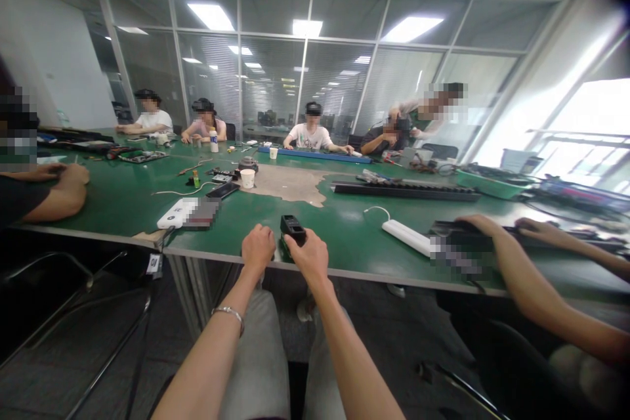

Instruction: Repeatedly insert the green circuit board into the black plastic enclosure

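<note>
My right hand (311,253) grips a small black box-shaped device (293,228) by its side, just above the table's near edge. Its top face shows dark rectangular recesses; I cannot tell what kind of device it is. To its left, my left hand (258,247) rests at the table edge with the fingers curled closed. Whatever those fingers may hold is hidden. A small gap separates the left hand from the device.
On the green table (339,236) lie a white power bank (178,213), a phone (222,190), a paper cup (247,178), a white power strip (407,237) and a long black rail (403,191). A neighbour's arms (522,262) reach in at right; another person's forearm (62,197) rests at left.
</note>
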`<action>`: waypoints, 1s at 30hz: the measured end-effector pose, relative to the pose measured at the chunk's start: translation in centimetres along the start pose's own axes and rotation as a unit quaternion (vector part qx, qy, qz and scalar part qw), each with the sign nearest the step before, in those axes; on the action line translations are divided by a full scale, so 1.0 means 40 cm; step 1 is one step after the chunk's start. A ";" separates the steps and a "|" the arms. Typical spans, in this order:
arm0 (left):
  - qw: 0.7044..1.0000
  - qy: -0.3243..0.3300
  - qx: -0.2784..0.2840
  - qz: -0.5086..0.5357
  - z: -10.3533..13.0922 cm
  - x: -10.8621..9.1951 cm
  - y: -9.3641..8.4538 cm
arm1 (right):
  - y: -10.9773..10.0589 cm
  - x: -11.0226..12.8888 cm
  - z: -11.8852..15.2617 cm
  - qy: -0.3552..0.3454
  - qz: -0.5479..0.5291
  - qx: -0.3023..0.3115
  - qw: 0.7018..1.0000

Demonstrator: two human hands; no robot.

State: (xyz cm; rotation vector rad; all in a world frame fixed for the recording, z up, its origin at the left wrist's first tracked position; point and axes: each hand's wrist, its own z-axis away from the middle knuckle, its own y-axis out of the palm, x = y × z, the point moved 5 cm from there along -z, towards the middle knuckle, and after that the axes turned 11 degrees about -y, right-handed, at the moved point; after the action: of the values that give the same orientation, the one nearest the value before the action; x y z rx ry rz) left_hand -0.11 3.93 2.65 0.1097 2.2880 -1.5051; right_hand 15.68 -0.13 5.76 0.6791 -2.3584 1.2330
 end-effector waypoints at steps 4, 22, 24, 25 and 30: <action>1.000 0.001 0.002 0.000 0.002 -0.002 -0.004 | 0.010 -0.005 0.008 -0.002 0.014 0.018 1.000; 1.000 0.012 -0.002 -0.004 0.002 0.000 -0.004 | 0.033 -0.031 0.071 -0.024 0.032 0.005 0.999; 1.000 0.010 0.000 -0.006 0.003 -0.001 -0.005 | 0.034 -0.024 0.073 -0.019 0.042 0.000 0.999; 1.000 0.008 0.000 -0.006 0.003 -0.001 -0.006 | 0.035 -0.021 0.074 -0.015 0.048 -0.004 0.999; 1.000 0.007 0.002 -0.010 0.002 -0.003 -0.006 | 0.041 -0.012 0.079 0.001 0.077 -0.019 0.997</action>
State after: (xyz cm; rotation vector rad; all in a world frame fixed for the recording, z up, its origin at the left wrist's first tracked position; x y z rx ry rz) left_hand -0.04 3.77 2.88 0.0989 2.3030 -1.5225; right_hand 14.72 -1.84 2.75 0.4910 -2.4642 1.2458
